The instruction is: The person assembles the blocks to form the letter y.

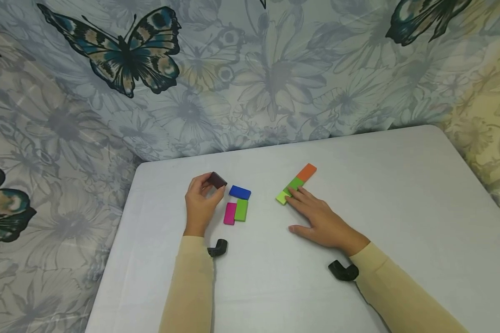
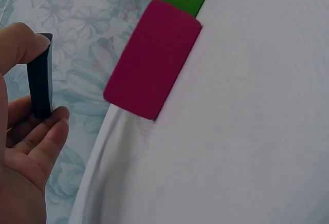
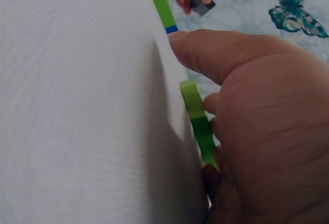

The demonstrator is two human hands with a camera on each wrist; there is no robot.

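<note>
My left hand (image 1: 199,208) pinches a dark brown rectangular block (image 1: 217,180) between thumb and fingers, held up off the table. In the left wrist view the same block (image 2: 41,80) looks almost black, seen edge-on. Just right of that hand lie a blue block (image 1: 240,192), a green block (image 1: 241,210) and a pink block (image 1: 230,213). A slanted row joins a lime block (image 1: 281,198), a second green block (image 1: 292,186) and an orange block (image 1: 306,172) end to end. With fingers extended, my right hand (image 1: 327,225) touches the row around its lime and green blocks.
The blocks lie on a white-covered table (image 1: 400,194) with rounded far corners. Behind it hangs patterned fabric (image 1: 275,78) with flowers and butterflies. Black wrist mounts (image 1: 344,271) stick out beside both sleeves.
</note>
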